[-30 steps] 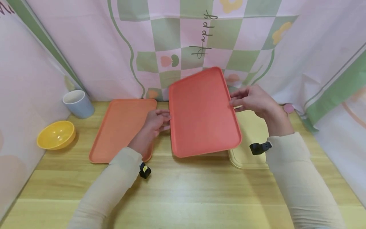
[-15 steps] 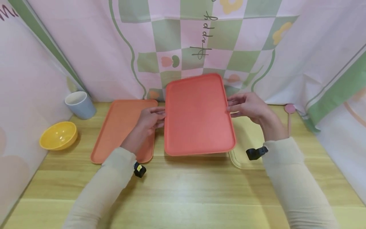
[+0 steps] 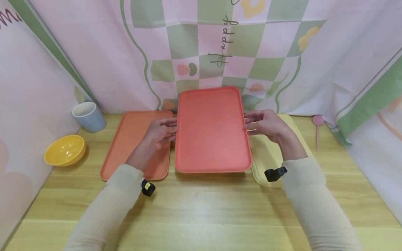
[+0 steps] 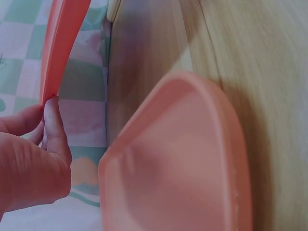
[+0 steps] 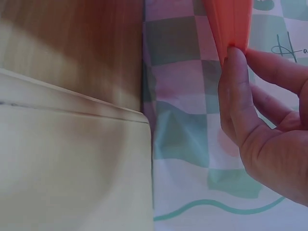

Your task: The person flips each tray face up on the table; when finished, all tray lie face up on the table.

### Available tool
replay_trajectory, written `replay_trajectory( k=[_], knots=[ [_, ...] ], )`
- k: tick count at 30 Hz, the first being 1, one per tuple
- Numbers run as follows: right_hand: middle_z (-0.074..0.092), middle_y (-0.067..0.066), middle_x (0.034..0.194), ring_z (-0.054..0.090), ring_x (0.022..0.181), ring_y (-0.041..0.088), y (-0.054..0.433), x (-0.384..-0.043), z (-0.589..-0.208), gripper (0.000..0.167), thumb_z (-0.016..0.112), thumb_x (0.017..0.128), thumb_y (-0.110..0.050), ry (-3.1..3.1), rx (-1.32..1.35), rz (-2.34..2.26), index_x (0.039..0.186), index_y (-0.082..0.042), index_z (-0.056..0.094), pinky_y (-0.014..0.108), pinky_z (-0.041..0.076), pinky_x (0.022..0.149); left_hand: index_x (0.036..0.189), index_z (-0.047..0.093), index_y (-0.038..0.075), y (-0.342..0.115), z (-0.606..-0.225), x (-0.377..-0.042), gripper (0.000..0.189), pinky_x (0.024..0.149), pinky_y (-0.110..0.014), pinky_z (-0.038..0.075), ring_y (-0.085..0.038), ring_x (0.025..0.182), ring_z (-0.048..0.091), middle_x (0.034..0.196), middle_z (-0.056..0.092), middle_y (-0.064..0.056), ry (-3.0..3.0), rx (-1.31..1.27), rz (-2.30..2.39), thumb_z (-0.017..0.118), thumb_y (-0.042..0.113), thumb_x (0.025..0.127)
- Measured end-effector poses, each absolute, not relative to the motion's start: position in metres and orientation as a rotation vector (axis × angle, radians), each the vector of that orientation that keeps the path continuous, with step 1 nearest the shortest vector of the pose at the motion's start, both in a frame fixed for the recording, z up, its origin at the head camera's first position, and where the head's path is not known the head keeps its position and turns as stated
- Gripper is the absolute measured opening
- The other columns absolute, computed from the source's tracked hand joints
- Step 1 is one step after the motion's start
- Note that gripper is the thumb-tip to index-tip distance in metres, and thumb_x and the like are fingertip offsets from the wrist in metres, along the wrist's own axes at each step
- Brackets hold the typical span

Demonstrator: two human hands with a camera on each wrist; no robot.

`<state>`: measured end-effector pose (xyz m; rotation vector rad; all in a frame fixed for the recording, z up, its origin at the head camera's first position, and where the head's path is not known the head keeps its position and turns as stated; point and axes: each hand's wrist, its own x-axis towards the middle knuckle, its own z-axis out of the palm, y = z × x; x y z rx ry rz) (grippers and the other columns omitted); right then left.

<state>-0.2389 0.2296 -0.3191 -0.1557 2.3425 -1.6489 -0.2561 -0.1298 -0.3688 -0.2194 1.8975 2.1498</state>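
A red tray (image 3: 211, 130) is held above the table between both hands, its far side raised a little. My left hand (image 3: 159, 132) pinches its left rim between thumb and fingers; in the left wrist view that hand (image 4: 36, 159) grips the edge of the red tray (image 4: 62, 48). On the opposite rim, my right hand (image 3: 267, 123) pinches likewise, as the right wrist view shows with the hand (image 5: 262, 120) on the tray's edge (image 5: 231, 24). An orange tray (image 3: 135, 139) lies flat under the left hand. Beneath the right hand lies a yellow tray (image 3: 267, 157), partly hidden by the arm.
At the far left a blue cup (image 3: 89, 116) stands behind a yellow bowl (image 3: 65, 150). A pink spoon-like utensil (image 3: 318, 127) lies at the right. A patterned curtain (image 3: 182, 38) hangs behind the wooden table (image 3: 201, 209).
Both hands have carried the red tray down and to the left, levelling its sideways tilt. It now sits roughly between the orange and yellow trays, still raised.
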Motion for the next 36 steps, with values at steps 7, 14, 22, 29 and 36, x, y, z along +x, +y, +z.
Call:
replay_trajectory(
  k=[7,14,22,29,36],
  knots=[
    [0.061,0.017,0.115,0.067,0.089,0.011,0.227,-0.239,-0.331,0.053,0.062,0.095,0.007,2.327,-0.152,-1.653,0.144,0.013,0.043,0.035,0.059,0.083,0.14,0.061,0.006,-0.133,-0.371,-0.256,0.045,0.056,-0.019,0.053,-0.008,0.068,0.065,0.11,0.068,-0.003,1.923,-0.217,2.132,0.064,-0.004,0.097],
    [0.059,0.027,0.121,0.067,0.087,0.01,0.222,-0.24,-0.341,0.05,0.062,0.095,0.008,2.332,-0.151,-1.645,0.142,0.014,0.044,0.036,0.059,0.084,0.142,0.059,0.004,-0.135,-0.377,-0.255,0.046,0.064,-0.021,0.056,-0.009,0.073,0.068,0.118,0.066,-0.008,1.929,-0.226,2.142,0.063,-0.004,0.097],
    [0.058,0.024,0.118,0.067,0.084,0.012,0.218,-0.242,-0.348,0.049,0.061,0.095,0.008,2.33,-0.106,-1.624,0.14,0.014,0.044,0.038,0.059,0.085,0.141,0.059,0.002,-0.137,-0.382,-0.255,0.044,0.063,-0.021,0.056,-0.009,0.069,0.066,0.113,0.066,-0.007,1.945,-0.242,2.124,0.063,-0.004,0.097],
    [0.056,0.026,0.119,0.068,0.081,0.014,0.215,-0.243,-0.354,0.051,0.062,0.095,0.007,2.327,-0.094,-1.591,0.141,0.015,0.043,0.039,0.059,0.084,0.139,0.062,0.004,-0.139,-0.385,-0.256,0.043,0.066,-0.023,0.058,-0.01,0.071,0.065,0.118,0.067,-0.009,2.017,-0.271,2.039,0.064,-0.002,0.097],
    [0.058,0.027,0.118,0.068,0.079,0.013,0.213,-0.245,-0.363,0.051,0.061,0.094,0.009,2.321,-0.086,-1.575,0.141,0.016,0.042,0.04,0.06,0.083,0.139,0.061,0.002,-0.14,-0.39,-0.257,0.045,0.066,-0.024,0.059,-0.009,0.073,0.067,0.123,0.066,-0.013,2.043,-0.249,1.979,0.064,-0.006,0.095]
  ],
)
